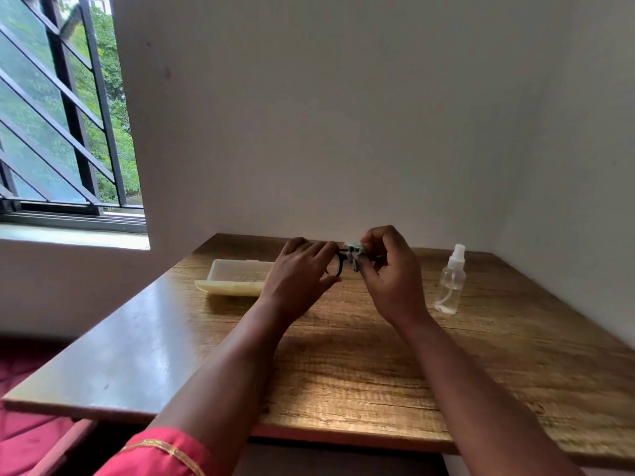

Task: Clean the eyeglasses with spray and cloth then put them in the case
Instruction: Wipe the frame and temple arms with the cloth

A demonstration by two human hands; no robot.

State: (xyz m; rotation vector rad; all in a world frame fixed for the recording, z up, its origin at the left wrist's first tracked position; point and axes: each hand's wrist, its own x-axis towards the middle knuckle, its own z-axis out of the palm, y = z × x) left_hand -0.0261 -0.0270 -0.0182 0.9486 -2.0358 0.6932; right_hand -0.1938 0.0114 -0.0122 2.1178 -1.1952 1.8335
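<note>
Head view: left hand (302, 269) grips the black-framed eyeglasses (338, 266) by one lens end, held above the wooden table (343, 355). Right hand (388, 269) pinches the small cloth (354, 250) on the other lens. Judgement: wiping step. Keep light pressure, support frame near the lens, wipe both sides. Open case (233, 278) waits just left; spray bottle (450, 281) stands to the right.

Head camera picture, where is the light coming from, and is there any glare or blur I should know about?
In the head view, daylight enters from the window at left, leaving a pale sheen on the left part of the table; the hands, left hand and right hand, cast soft shadows on the wood; the eyeglasses and cloth look small and slightly soft; the wide lens bends the window bars.
</note>
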